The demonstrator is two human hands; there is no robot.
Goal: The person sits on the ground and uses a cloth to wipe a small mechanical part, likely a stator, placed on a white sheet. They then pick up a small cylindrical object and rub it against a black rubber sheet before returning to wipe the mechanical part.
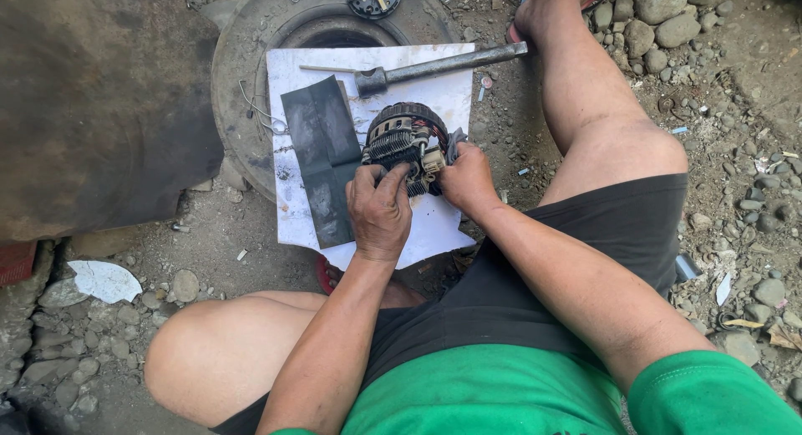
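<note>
Head view shows left hand (pixel 380 208) and right hand (pixel 466 178) both pinching one round, ribbed grey metal alternator (pixel 403 137), one dark steel hammer (pixel 434 67) beyond them.

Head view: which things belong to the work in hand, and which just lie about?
In hand: alternator, gripped by left hand and right hand, on white board.
Lying about: hammer, dark sheet, old tyre, stones.
</note>
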